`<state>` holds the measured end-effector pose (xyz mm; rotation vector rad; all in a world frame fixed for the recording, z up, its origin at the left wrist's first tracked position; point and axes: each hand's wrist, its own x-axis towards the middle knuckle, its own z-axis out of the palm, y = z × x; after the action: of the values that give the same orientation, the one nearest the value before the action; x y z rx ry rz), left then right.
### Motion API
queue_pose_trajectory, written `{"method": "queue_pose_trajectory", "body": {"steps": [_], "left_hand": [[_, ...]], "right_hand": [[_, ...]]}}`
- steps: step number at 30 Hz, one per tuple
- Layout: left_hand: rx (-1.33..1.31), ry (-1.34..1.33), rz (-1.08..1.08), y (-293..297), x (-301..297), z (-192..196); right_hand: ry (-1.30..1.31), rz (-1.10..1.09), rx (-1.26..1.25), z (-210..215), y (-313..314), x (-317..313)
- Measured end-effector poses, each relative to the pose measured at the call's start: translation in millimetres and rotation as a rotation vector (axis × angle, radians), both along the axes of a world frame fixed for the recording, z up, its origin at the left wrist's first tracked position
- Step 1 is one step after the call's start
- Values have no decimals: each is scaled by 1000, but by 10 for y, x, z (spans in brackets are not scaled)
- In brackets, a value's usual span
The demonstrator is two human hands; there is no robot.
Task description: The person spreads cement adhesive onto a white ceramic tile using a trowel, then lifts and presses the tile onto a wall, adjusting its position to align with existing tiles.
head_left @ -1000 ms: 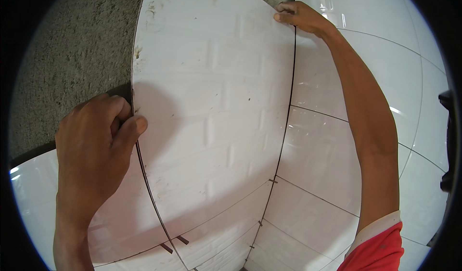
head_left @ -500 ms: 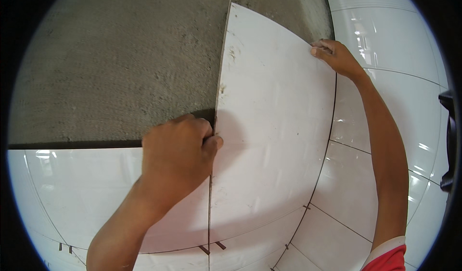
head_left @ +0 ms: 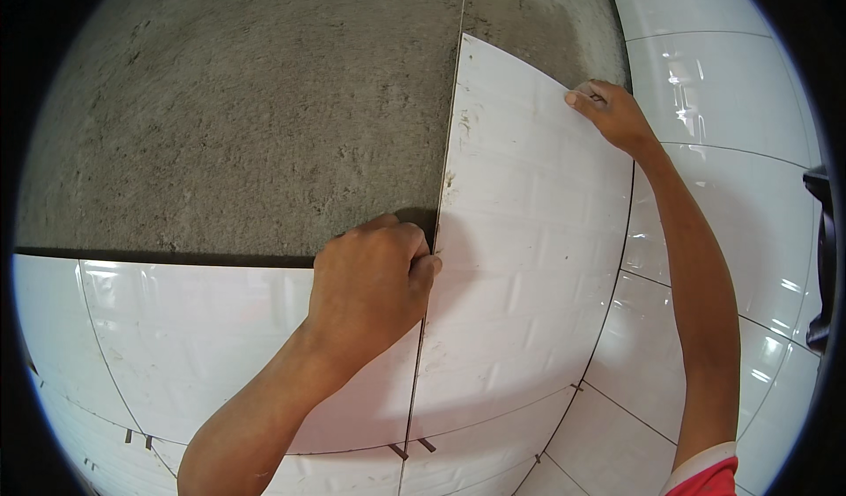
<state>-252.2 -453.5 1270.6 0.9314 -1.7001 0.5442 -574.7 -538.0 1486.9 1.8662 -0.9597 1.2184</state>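
The left forearm (head_left: 273, 408) slanted up and rightward to the left hand (head_left: 374, 267), which showed its back, fingers curled and thumb bent close to them in a pinch. The right arm (head_left: 705, 276), bare above the wrist down to a red sleeve (head_left: 712, 480), reached higher, toward the corner of the wall (head_left: 229, 126); the right hand (head_left: 617, 117) pointed leftward, fingers folded, thumb extended beneath them.

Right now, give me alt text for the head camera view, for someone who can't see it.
A person's left hand grips the left edge, and right hand the top edge, of a large white tile. Rough grey wall shows to its left, above lower white tiles; glossy tiles line the right side.
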Motion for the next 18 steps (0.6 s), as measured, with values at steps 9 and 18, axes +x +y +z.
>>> {"method": "queue_pose_trajectory", "body": {"steps": [9, 18], "left_hand": [[-12, 23, -37, -57, 17, -23], [121, 26, -9, -42, 12, 23]], "right_hand": [[-7, -26, 48, 37, 74, 74], [5, -68, -46, 35, 56, 126]]}}
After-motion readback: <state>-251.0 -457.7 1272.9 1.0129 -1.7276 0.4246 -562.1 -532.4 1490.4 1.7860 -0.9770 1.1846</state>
